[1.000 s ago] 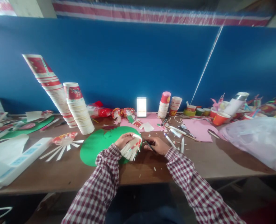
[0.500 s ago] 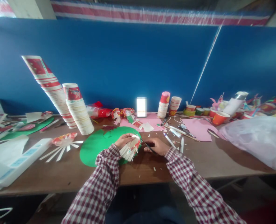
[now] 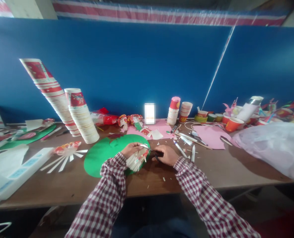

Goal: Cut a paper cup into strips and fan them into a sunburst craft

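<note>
Matt brown wooden table (image 3: 62, 185), printed paper cup (image 3: 137, 158) cut into strips, smooth green paper disc (image 3: 99, 158), checked cloth sleeves (image 3: 107, 198), crinkled glossy plastic bag (image 3: 273, 145) at three o'clock

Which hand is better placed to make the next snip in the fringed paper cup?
Right, most likely. The right hand grips the scissors, blades pointing at the paper cup, while the left hand is wrapped around that cup, above the green paper disc.
</note>
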`<state>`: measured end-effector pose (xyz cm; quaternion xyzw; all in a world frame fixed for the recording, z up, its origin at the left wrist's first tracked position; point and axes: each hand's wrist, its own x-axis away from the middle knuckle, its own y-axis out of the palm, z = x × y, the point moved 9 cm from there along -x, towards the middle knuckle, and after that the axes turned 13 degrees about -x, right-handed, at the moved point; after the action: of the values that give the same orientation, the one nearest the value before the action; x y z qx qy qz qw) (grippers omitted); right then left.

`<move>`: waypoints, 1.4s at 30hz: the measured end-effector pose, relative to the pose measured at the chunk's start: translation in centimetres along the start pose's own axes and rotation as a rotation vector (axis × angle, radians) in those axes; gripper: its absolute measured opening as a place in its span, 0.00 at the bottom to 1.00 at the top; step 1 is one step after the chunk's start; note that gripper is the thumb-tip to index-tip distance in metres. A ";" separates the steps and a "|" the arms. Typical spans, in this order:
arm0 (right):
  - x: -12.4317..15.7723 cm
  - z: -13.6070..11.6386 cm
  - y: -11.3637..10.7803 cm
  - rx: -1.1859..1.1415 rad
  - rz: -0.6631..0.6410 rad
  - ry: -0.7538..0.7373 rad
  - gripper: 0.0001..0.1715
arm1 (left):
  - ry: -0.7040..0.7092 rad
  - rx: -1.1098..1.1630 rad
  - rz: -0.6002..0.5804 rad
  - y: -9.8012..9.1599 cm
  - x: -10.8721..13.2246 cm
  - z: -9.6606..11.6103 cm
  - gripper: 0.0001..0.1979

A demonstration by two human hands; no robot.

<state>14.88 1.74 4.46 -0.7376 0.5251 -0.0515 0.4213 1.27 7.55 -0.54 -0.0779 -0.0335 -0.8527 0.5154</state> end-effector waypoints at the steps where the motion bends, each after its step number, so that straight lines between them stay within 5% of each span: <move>1: 0.0 0.0 0.0 0.022 0.008 -0.004 0.24 | 0.004 -0.009 0.004 -0.1 -0.1 0.0 0.11; 42: -0.1 -0.3 -0.2 0.043 0.032 0.035 0.21 | 0.009 0.076 -0.016 0.6 0.1 0.2 0.10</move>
<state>14.87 1.64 4.85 -0.7189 0.5429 -0.0693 0.4285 1.78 7.25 -0.40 -0.0542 -0.0644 -0.8552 0.5115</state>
